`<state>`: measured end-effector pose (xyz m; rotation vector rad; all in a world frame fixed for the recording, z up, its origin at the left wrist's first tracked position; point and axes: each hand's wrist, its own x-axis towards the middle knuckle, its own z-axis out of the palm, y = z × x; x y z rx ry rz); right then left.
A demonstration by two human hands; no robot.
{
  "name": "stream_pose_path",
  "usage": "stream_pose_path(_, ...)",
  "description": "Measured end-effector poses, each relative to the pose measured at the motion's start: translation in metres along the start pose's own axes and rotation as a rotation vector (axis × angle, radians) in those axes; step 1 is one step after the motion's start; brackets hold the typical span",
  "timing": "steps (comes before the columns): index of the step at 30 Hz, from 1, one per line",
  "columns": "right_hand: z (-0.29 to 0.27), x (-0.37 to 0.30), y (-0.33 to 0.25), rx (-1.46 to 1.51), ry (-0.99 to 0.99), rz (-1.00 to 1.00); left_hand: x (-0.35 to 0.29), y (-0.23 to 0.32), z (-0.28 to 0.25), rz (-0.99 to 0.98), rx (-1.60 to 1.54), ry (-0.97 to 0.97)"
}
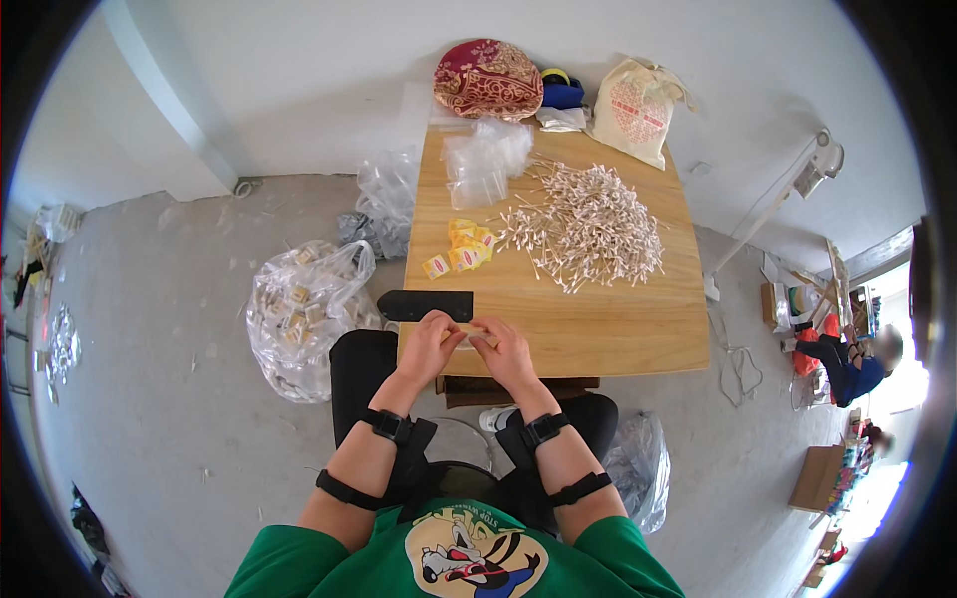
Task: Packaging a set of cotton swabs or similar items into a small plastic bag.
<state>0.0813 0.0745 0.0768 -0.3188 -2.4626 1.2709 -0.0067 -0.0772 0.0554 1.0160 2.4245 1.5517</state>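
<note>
At the near edge of the wooden table [558,347], my left hand [430,344] and my right hand [503,353] are close together with fingers pinched. Between them is a small pale, partly see-through thing [466,336], too small to make out. Just beyond my left hand lies a flat black strip [427,305] with one slanted end. Farther up are several small yellow-and-white cards [464,246], some overlapping. A large loose heap of cotton swabs [598,224] spreads over the table's right half. Clear plastic bags [483,167] lie flat behind the cards.
A patterned red cushion-like thing [487,80], a blue tape dispenser [561,90] and a cloth tote bag [638,112] stand at the far edge. Left on the floor is a clear sack [309,324] of small packages. Another plastic bag [640,470] lies right. People sit far right.
</note>
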Motion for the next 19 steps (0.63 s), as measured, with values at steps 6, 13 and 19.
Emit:
stream_pose_path(6,0.017,-0.009,0.014,0.335,-0.054,0.39,-0.015,-0.002,0.031,-0.436,-0.474,0.062)
stream_pose_path(13,0.027,-0.016,0.026,0.489,0.015,0.416,-0.024,-0.011,0.037,-0.378,-0.475,-0.118)
stream_pose_path(19,0.025,-0.009,0.015,0.429,0.003,0.486,-0.016,-0.01,0.029,-0.261,-0.365,-0.055)
